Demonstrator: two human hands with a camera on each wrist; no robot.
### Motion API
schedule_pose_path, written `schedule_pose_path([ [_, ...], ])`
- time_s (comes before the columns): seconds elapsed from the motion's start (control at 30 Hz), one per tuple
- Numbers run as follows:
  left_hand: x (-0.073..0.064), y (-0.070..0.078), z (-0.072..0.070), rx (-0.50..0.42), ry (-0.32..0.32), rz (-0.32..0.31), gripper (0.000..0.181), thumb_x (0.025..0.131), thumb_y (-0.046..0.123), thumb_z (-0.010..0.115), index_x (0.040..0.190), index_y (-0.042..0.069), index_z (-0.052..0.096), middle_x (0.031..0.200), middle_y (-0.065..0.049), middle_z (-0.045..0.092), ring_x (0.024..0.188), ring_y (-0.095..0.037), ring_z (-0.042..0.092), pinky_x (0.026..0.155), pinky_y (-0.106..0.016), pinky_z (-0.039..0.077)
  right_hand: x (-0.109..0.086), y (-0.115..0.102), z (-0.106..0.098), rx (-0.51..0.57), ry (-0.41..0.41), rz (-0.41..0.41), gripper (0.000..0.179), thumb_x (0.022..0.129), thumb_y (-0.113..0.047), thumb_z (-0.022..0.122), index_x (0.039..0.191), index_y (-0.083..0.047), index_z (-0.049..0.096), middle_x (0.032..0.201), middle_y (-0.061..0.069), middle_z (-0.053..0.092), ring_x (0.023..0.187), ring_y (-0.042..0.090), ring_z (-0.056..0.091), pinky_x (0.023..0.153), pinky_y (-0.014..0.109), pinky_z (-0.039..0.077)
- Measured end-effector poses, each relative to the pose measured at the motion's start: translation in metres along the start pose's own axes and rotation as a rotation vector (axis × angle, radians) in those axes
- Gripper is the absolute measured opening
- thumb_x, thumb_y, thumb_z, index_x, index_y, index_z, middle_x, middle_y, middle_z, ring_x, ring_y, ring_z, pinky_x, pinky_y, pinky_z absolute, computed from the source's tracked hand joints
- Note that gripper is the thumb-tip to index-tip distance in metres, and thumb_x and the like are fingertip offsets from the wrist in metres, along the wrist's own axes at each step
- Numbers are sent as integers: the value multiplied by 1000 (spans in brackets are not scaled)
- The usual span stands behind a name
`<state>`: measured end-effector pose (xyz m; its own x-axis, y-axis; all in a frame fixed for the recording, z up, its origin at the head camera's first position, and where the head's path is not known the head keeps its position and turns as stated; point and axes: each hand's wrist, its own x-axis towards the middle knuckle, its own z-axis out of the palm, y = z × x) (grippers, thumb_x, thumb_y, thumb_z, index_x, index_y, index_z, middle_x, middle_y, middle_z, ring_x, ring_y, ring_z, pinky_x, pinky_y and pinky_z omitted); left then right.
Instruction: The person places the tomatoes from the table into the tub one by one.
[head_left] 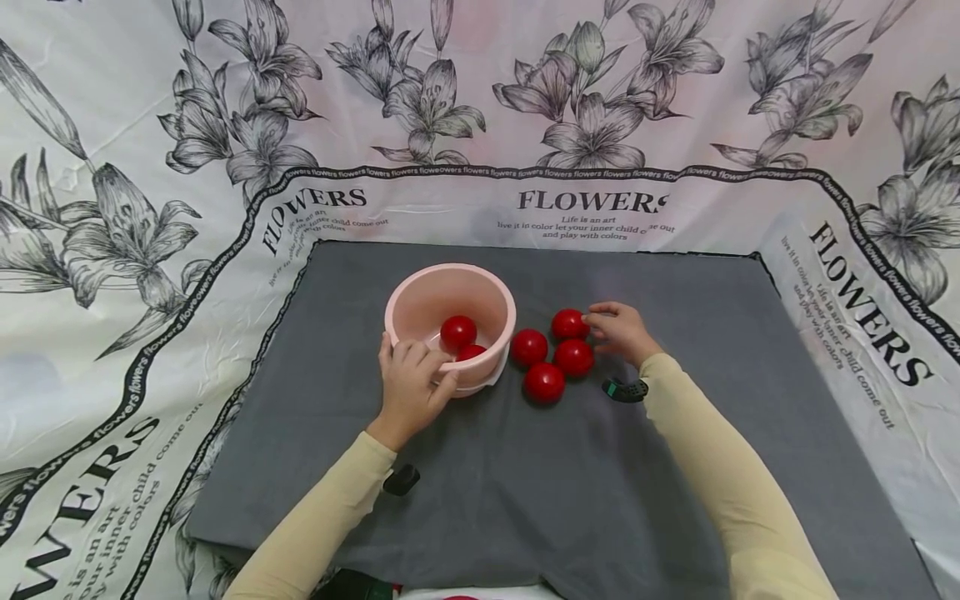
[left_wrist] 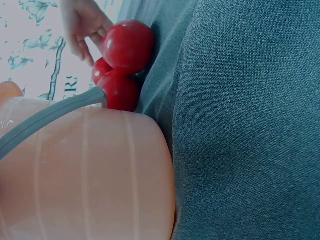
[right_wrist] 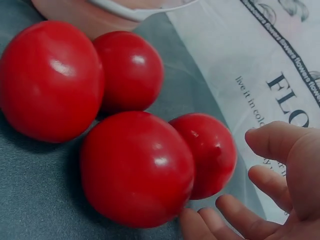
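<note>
Pale yellow sleeve on the left leads to the left hand (head_left: 411, 385), whose fingers hook over the near rim of a pink bucket (head_left: 486, 304) and hold it on the grey desk (head_left: 480, 492). Inside the bucket, two red tomatoes (head_left: 458, 331) show, one partly hidden behind the near rim. Just right of the bucket, four loose tomatoes (head_left: 543, 383) sit close together on the desk. Farthest right, the right hand (head_left: 619, 333) reaches in beside the back right one, its fingers spread fairly wide and gripping nothing; whether a fingertip touches that tomato, I cannot tell. Judging by the visible count, the gathering is about a third done: two tomatoes are in, four are left outside.
</note>
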<state>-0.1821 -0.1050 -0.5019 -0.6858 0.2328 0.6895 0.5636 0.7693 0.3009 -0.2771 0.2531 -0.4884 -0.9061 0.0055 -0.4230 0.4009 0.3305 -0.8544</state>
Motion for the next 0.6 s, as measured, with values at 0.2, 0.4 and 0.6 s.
schedule_pose_path([
  [0.2,1,-1,1,0,12,12,30,92,36,56,92,12,75,86,-10,66,98,-32,59,112,-79,25,4,-4,8,-36,9,5,56,100,-29,58,149,-5,45,144,18,48,115,28,52,98,44,56],
  [0.4,1,-2,1,1,8,18,30,92,37,56,92,13,74,87,-9,66,98,-32,60,112,-78,25,13,-7,19,-87,17,-12,55,100,-28,58,148,-4,48,145,21,52,114,27,56,95,39,55],
  [0.6,0,-2,1,5,-5,4,30,92,37,54,93,13,73,88,-9,66,99,-32,60,113,-77,24,19,-10,30,-193,13,-39,52,99,-30,60,144,-6,54,144,20,53,113,29,55,94,36,50],
])
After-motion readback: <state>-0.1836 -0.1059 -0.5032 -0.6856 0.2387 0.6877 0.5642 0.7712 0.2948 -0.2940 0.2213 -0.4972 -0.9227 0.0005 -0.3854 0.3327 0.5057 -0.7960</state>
